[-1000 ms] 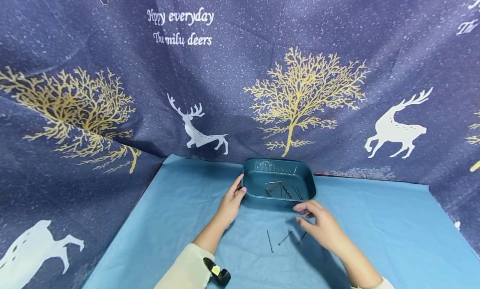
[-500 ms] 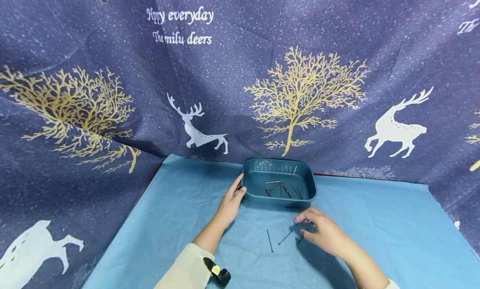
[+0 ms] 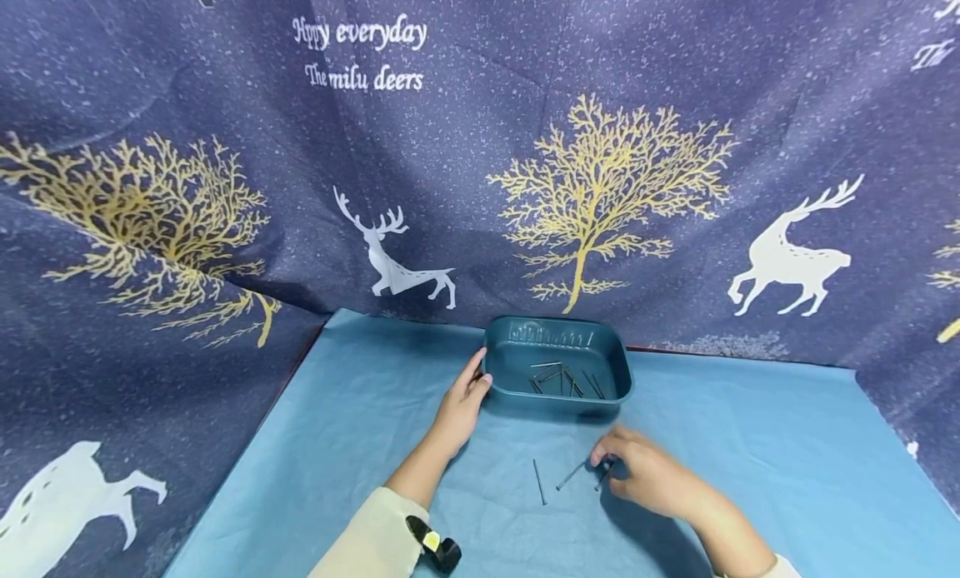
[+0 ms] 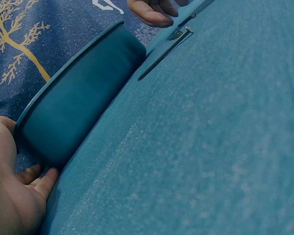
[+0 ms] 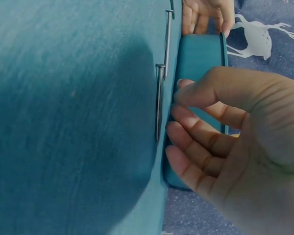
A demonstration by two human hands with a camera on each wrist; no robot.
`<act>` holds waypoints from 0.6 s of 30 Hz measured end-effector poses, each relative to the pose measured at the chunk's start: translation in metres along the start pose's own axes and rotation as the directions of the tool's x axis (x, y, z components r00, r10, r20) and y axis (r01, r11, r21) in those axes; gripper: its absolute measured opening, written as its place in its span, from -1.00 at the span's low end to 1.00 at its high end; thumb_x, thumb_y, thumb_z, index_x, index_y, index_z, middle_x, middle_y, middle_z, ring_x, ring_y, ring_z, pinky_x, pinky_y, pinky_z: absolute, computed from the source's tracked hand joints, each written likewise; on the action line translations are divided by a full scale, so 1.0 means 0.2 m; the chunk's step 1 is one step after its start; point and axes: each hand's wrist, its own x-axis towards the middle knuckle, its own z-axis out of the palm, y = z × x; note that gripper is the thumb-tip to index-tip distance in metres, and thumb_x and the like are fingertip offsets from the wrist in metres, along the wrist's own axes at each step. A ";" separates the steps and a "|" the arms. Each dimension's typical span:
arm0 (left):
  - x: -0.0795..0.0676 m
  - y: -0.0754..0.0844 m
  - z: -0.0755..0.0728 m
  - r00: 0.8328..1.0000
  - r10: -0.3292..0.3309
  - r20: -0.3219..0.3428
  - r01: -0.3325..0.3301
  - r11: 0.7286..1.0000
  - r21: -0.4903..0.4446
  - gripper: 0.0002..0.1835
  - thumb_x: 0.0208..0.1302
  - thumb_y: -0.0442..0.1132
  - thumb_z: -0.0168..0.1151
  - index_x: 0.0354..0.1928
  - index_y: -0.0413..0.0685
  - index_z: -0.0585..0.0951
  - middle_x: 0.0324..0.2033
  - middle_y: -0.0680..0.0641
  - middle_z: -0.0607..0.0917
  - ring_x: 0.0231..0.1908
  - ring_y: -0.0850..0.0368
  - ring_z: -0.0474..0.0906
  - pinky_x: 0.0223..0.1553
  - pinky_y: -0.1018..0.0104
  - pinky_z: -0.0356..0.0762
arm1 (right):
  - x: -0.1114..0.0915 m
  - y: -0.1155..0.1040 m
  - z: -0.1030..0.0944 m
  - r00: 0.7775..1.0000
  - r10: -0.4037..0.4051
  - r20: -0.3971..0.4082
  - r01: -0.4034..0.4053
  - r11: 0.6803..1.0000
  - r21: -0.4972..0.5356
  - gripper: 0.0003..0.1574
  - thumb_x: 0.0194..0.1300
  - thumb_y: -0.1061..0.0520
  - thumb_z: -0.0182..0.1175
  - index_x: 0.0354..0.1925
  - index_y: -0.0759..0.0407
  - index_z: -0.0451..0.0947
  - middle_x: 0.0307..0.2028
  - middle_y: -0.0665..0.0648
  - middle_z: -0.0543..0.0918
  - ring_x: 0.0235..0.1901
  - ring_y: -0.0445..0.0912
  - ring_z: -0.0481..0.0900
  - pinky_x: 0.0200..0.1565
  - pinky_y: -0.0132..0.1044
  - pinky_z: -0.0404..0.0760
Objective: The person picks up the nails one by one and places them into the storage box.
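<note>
A dark teal tray (image 3: 555,401) stands at the back of the cloth, with several nails (image 3: 572,384) scattered inside. My left hand (image 3: 459,407) holds its left end, thumb at the front corner and fingers along the side wall. Three loose nails lie in front: the left nail (image 3: 540,482), the middle nail (image 3: 572,475) and the right nail (image 3: 604,476). Over the right nail hovers my right hand (image 3: 648,478), fingers bent and spaced from the thumb. In the right wrist view, the nearest nail (image 5: 159,103) lies on the cloth just beyond those fingertips, nothing pinched between them.
Light blue cloth (image 3: 757,461) covers the table. Behind the tray hangs a dark blue curtain (image 3: 480,161) printed with deer and trees. A black strap with a small device (image 3: 435,545) sits on the left sleeve.
My right hand has moved from the tray's front edge down towards me, to the right loose nail. The left hand, the tray and the nails have stayed in place.
</note>
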 end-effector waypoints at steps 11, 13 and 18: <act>0.00 0.00 0.00 1.000 0.006 -0.002 -0.006 1.000 0.003 -0.34 0.54 0.21 0.00 0.59 0.39 0.14 0.59 -0.06 0.13 0.55 -0.06 0.13 0.52 -0.08 0.24 | 0.01 0.01 0.01 0.994 0.050 0.096 -0.052 0.999 0.016 -0.62 -0.04 0.33 0.41 -0.27 -0.05 0.59 -0.28 -0.11 0.52 -0.25 -0.22 0.49 -0.21 -0.26 0.59; -0.01 0.01 0.00 1.000 0.005 0.001 -0.005 1.000 0.000 -0.34 0.54 0.20 -0.01 0.59 0.38 0.14 0.59 -0.06 0.12 0.56 -0.06 0.13 0.52 -0.09 0.24 | 0.01 0.01 0.02 0.994 0.053 0.097 -0.056 0.998 0.024 -0.64 -0.04 0.34 0.40 -0.29 -0.03 0.59 -0.31 -0.11 0.51 -0.29 -0.25 0.46 -0.26 -0.31 0.55; -0.01 0.01 0.00 1.000 -0.001 -0.001 0.001 1.000 0.003 -0.35 0.55 0.18 -0.01 0.59 0.39 0.14 0.59 -0.05 0.12 0.56 -0.05 0.13 0.52 -0.08 0.23 | 0.01 0.01 0.03 0.995 0.052 0.091 -0.057 0.997 0.049 -0.73 0.01 0.33 0.39 -0.36 0.00 0.59 -0.38 -0.11 0.51 -0.36 -0.32 0.41 -0.34 -0.38 0.51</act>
